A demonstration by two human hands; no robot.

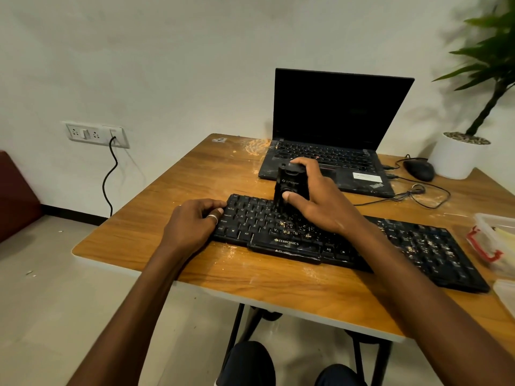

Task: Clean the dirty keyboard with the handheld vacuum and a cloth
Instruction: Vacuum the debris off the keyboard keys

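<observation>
1. The black keyboard [287,243] lies on the wooden table [195,174], near the front edge and slanted, its right end closer to the camera.
2. The left hand [192,221] grips the keyboard's left end, its fingers curled over the edge; one finger wears a ring.
3. The right hand [320,201] grasps the black vacuum [289,182], fingers wrapped over its top and the thumb pressed on its front.
4. The vacuum stands upright, its lower end down on the upper key rows of the keyboard's left half.
5. Pale crumbs [434,246] lie on the keys, some just below the vacuum and many more at the right end.
6. Behind the keyboard sits an open laptop [334,112] with a dark screen.
7. A black mouse [420,169] lies to the laptop's right, its cable looped on the table.
8. A white pot [452,160] with a green plant stands at the far right corner.
9. A clear container [493,240] with a red clasp rests at the table's right edge.
10. A wall socket [94,133] on the left has a black cable [110,174] hanging from it.
</observation>
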